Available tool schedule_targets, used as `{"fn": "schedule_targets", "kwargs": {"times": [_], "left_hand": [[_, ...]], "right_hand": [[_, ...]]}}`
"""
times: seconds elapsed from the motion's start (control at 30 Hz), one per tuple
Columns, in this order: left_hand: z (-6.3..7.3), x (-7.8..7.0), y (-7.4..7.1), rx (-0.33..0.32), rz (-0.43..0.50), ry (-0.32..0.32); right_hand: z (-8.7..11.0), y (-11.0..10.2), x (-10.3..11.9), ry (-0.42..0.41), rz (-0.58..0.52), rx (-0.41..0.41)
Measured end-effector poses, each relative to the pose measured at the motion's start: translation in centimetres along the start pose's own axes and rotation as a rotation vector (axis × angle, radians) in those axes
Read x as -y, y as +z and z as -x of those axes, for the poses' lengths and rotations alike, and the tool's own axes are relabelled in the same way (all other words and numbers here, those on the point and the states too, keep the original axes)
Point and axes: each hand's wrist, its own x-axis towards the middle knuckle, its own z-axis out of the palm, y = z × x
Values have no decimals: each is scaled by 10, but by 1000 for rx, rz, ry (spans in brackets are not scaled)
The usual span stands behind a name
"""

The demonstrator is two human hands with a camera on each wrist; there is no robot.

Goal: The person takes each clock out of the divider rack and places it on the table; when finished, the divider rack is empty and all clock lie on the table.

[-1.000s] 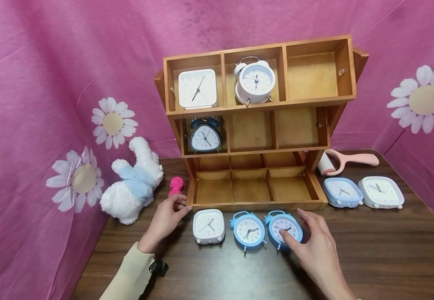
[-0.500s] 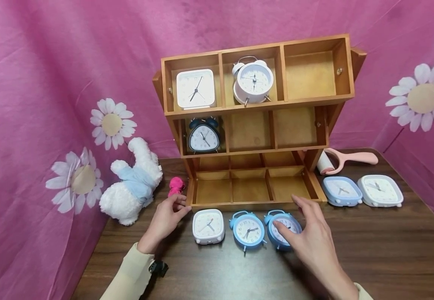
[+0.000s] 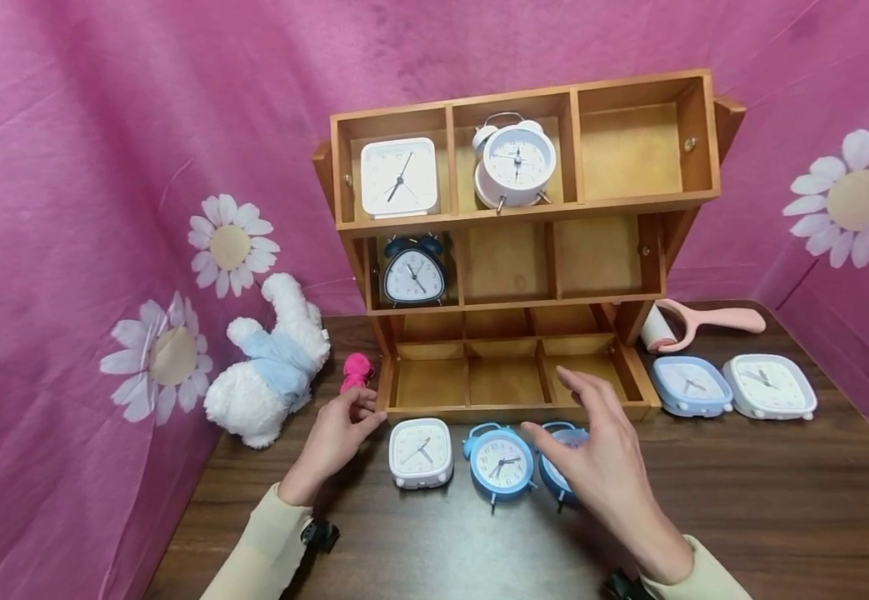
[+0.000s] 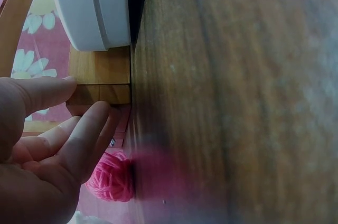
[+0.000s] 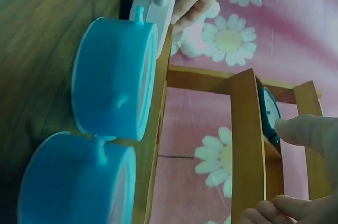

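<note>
At the front left corner of the wooden shelf (image 3: pixel 516 411), my left hand (image 3: pixel 337 437) holds the edge between thumb and fingers. My right hand (image 3: pixel 610 467) hovers with thumb and fingers spread, nothing between them, above two blue twin-bell alarm clocks. One blue alarm clock (image 3: pixel 501 462) shows its whole face; the other blue alarm clock (image 3: pixel 556 482) is partly hidden under the hand. Left of them a white square clock (image 3: pixel 421 454) lies before the shelf. In the right wrist view the blue clocks appear side on, below the right thumb (image 5: pixel 303 130).
A white square clock (image 3: pixel 400 177), a white twin-bell clock (image 3: pixel 518 162) and a dark triangular clock (image 3: pixel 414 275) occupy shelf compartments. A blue clock (image 3: pixel 692 385), a white clock (image 3: pixel 770 386) and a lint roller (image 3: pixel 719 319) lie right. A plush toy (image 3: pixel 277 367) and pink yarn (image 4: pixel 111 176) are left.
My right hand has moved left and up from around the right-hand blue alarm clock, now reaching over the shelf's front edge. The left hand keeps its place and the clocks have not moved.
</note>
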Motion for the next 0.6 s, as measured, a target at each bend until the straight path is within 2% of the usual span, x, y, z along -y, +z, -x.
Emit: {"fn": "schedule_targets", "kwargs": {"times": [0.17,0.37,0.6], "left_hand": [[0,0,0,3,4,1],[-1,-1,0,1,0,3],[0,-1,0,2,-5,-4]], "right_hand": [[-4,10,10,13,-29,21],[-9,21,17,-37,-60,13],[-18,32,28,-63,-107,50]]}}
